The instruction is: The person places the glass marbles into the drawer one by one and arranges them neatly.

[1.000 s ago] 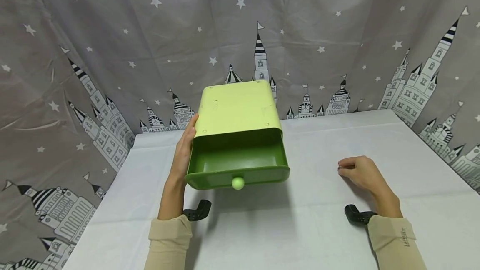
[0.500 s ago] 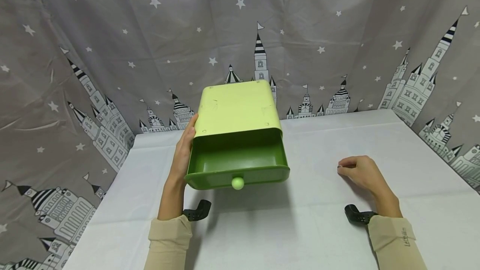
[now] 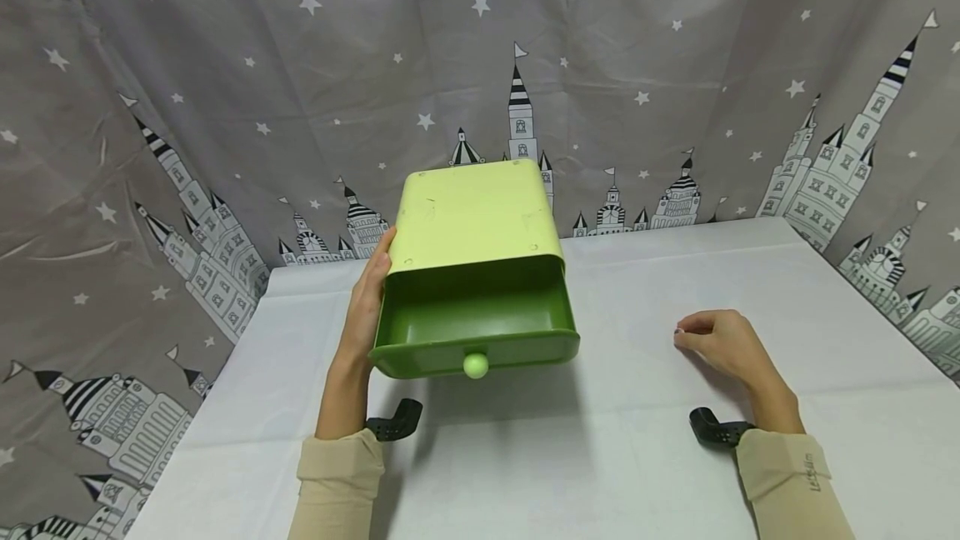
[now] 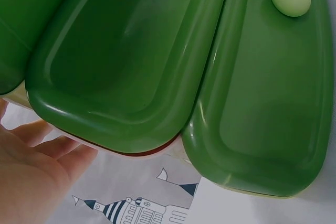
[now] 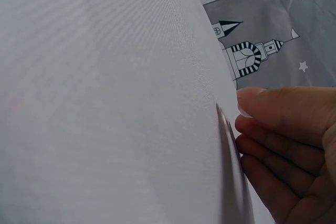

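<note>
A drawer cabinet (image 3: 476,215) with a pale yellow-green top is before me, its green top drawer (image 3: 480,319) pulled out and nothing visible inside. A round light-green knob (image 3: 476,366) sits on that drawer's front. Other green drawer fronts (image 4: 262,93) show in the left wrist view. My left hand (image 3: 363,307) rests along the cabinet's left side, fingers fairly straight against it. To the right, my right hand (image 3: 723,344) is low over the table, fingers loosely bent, thumb and forefinger tips close together. No object shows between them in the right wrist view.
A white cloth covers the table (image 3: 637,465). Behind and beside it hangs a grey curtain (image 3: 675,82) printed with castles and stars. A black wrist camera (image 3: 393,421) sits on the left wrist, another black camera (image 3: 716,429) on the right.
</note>
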### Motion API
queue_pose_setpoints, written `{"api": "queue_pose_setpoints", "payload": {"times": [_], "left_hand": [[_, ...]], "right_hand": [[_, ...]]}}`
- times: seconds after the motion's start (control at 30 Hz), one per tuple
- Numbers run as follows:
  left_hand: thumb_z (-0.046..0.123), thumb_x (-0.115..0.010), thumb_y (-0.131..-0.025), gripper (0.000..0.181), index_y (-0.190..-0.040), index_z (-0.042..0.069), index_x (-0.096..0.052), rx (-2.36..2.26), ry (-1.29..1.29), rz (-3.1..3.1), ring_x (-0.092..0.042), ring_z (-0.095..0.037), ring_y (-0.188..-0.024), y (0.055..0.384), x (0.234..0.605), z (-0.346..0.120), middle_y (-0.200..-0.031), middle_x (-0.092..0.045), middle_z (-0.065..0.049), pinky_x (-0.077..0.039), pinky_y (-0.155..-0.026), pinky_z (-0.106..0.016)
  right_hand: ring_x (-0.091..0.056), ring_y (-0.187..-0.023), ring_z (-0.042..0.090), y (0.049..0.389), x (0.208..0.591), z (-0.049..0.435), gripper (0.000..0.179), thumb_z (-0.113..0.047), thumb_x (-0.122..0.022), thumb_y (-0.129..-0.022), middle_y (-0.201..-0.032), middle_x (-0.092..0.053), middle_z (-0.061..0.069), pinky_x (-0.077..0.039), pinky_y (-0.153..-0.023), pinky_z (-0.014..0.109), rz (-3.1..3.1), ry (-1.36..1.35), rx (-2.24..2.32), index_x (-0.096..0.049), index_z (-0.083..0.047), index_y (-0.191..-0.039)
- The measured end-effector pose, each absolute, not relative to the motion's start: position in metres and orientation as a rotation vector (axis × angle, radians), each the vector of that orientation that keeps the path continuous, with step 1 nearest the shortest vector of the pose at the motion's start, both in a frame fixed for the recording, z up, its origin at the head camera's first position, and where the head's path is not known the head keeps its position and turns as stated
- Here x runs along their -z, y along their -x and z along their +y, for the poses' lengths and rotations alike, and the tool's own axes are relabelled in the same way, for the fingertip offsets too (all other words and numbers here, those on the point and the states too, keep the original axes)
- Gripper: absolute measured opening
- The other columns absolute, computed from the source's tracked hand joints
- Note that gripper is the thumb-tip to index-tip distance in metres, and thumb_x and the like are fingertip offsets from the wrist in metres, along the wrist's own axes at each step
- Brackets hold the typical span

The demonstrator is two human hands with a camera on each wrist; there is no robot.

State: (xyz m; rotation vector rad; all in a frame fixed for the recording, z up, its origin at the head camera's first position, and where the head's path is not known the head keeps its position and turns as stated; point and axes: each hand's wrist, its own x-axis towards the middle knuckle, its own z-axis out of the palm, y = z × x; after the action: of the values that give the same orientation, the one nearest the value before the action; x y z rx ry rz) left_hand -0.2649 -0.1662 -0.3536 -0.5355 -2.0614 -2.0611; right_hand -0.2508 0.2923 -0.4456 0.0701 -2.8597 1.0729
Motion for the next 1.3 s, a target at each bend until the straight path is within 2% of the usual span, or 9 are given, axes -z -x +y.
{"api": "queue_pose_setpoints", "payload": {"times": [0.33, 0.57, 0.9, 1.07, 1.3], "left_hand": [[0.033, -0.03, -0.108, 0.054, -0.158, 0.013, -0.023, 2.069, 0.531, -2.056, -0.015, -0.01, -0.146, 0.265, 0.354, -0.166, -0.162, -0.018, 0.002, -0.011, -0.117, -0.038], [0.033, -0.03, -0.108, 0.055, -0.158, 0.01, -0.021, 2.07, 0.539, -2.052, -0.015, -0.01, -0.146, 0.265, 0.354, -0.165, -0.162, -0.018, 0.001, -0.011, -0.117, -0.039], [0.034, -0.03, -0.108, 0.055, -0.158, 0.012, -0.021, 2.07, 0.537, -2.059, -0.014, -0.01, -0.146, 0.264, 0.353, -0.166, -0.162, -0.019, 0.004, -0.011, -0.117, -0.04], [0.034, -0.03, -0.108, 0.056, -0.158, 0.01, -0.02, 2.07, 0.537, -2.059, -0.015, -0.011, -0.146, 0.264, 0.353, -0.166, -0.162, -0.018, 0.002, -0.012, -0.117, -0.04], [0.034, -0.029, -0.109, 0.057, -0.158, 0.009, -0.02, 2.075, 0.54, -2.057, -0.016, -0.011, -0.146, 0.263, 0.353, -0.165, -0.162, -0.019, 0.003, -0.013, -0.117, -0.04]], "right_hand": [[-0.062, -0.091, 0.036, 0.251, 0.444, 0.291, 0.025, -0.016, -0.071, -0.087, -0.096, -0.07, 0.018, -0.048, -0.079, 0.05, -2.849, -0.064, -1.083, -0.073, 0.005, -0.1], [-0.063, -0.096, 0.038, 0.251, 0.432, 0.285, 0.029, -0.02, -0.069, -0.092, -0.101, -0.07, 0.022, -0.047, -0.082, 0.048, -2.731, -0.092, -1.141, -0.071, 0.007, -0.104], [-0.066, -0.096, 0.035, 0.245, 0.399, 0.266, 0.029, -0.023, -0.071, -0.093, -0.102, -0.071, 0.018, -0.046, -0.074, 0.024, -2.524, -0.17, -1.163, -0.072, 0.003, -0.106], [-0.065, -0.098, 0.035, 0.239, 0.384, 0.256, 0.028, -0.023, -0.072, -0.092, -0.103, -0.071, 0.016, -0.045, -0.076, 0.025, -2.461, -0.195, -1.177, -0.072, 0.001, -0.107], [-0.065, -0.092, 0.025, 0.229, 0.364, 0.231, 0.019, -0.016, -0.074, -0.089, -0.098, -0.072, 0.01, -0.046, -0.082, 0.024, -2.36, -0.318, -1.166, -0.074, -0.002, -0.102]]}}
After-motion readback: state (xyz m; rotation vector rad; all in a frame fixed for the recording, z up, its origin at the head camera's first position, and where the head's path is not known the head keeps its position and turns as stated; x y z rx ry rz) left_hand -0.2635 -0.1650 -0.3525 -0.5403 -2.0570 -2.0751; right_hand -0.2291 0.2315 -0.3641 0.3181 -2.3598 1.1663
